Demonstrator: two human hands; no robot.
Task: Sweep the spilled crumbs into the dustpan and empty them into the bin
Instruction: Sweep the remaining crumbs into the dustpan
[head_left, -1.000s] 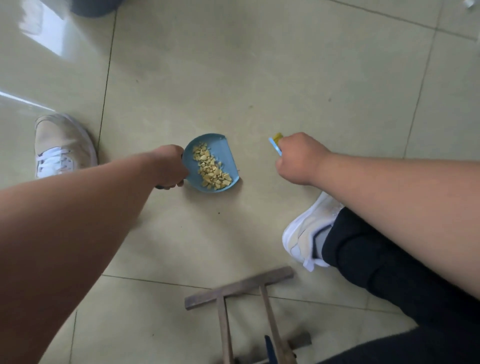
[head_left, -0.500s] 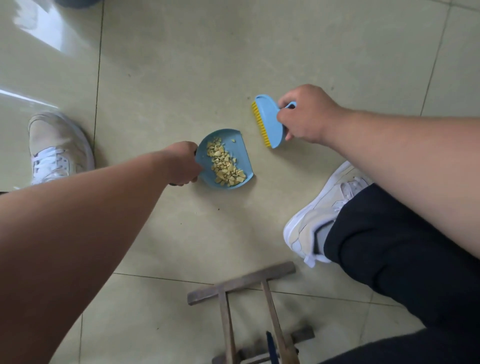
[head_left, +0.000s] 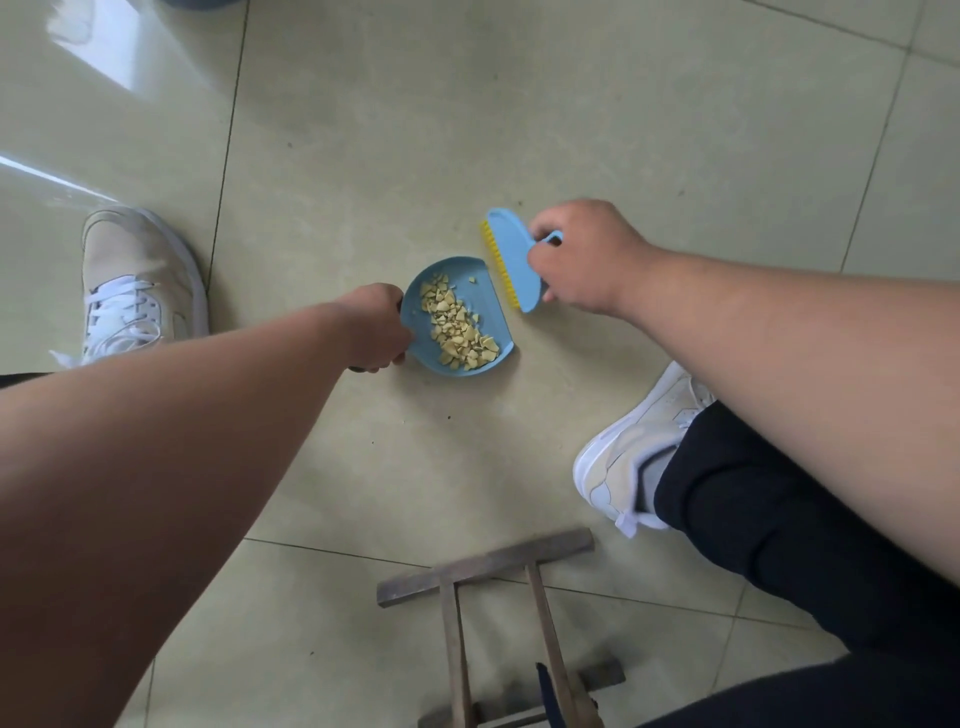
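A small blue dustpan (head_left: 485, 299) lies on the pale tiled floor, with a heap of yellowish crumbs (head_left: 460, 330) inside it. My left hand (head_left: 376, 330) grips its handle from the left. My right hand (head_left: 584, 257) is closed on a blue hand brush (head_left: 511, 257) with yellow bristles. The bristle edge sits right at the dustpan's open right lip. No loose crumbs show on the floor around the pan.
My white shoes stand on the floor at the left (head_left: 137, 283) and at the right (head_left: 636, 449). A wooden stool frame (head_left: 485, 569) sits low in the middle. A dark round object (head_left: 200, 3) pokes in at the top left edge.
My right hand came out with the brush, which was mostly hidden a second ago, and has now brought it down to the dustpan's lip. The dustpan has hardly shifted.
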